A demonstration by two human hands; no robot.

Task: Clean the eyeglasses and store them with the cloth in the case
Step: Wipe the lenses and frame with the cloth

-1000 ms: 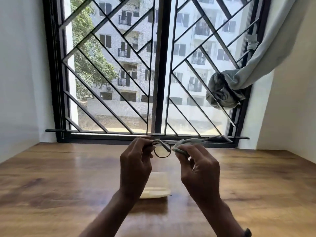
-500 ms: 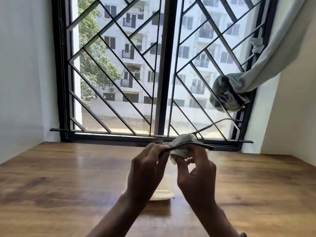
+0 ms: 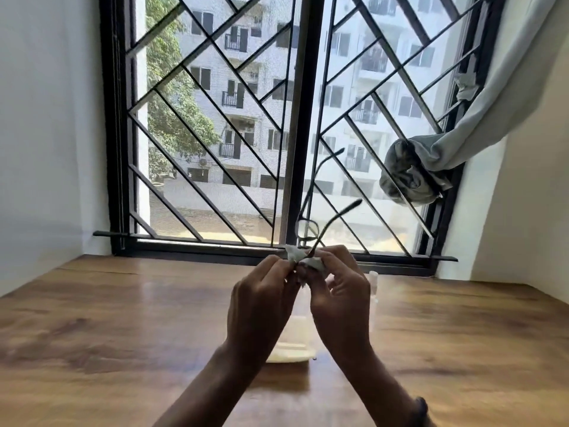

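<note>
— While my left hand (image 3: 261, 300) pinches the eyeglasses (image 3: 308, 230) by the frame, my right hand (image 3: 341, 291) has its fingers curled round the cloth (image 3: 303, 261), which is bunched over one lens. Both hang in the air above the table (image 3: 123, 318), with only my fingers touching them.

— So what worries you?

— The hold is narrow. The other lens and both temples stick up free towards the window (image 3: 215, 118). If I rub hard, I think the frame could twist at the bridge or strain a hinge.

— And dropping them?

— Possible, I'd judge, if the cloth slides on the lens. They would fall to the wood close to the case (image 3: 292, 349).

— Where exactly is that?

— On the table below my wrists, pale and mostly hidden behind them. I can't tell how its lid stands.

— Anything else?

— A small pale thing (image 3: 373, 282) stands just beyond my right hand, too blurred to name. Lowering that hand carelessly might knock it over. The cloth is crumpled too, so a fold could leave part of the lens unwiped, or a bare fingertip could slip past the edge and smear the lens.
</note>
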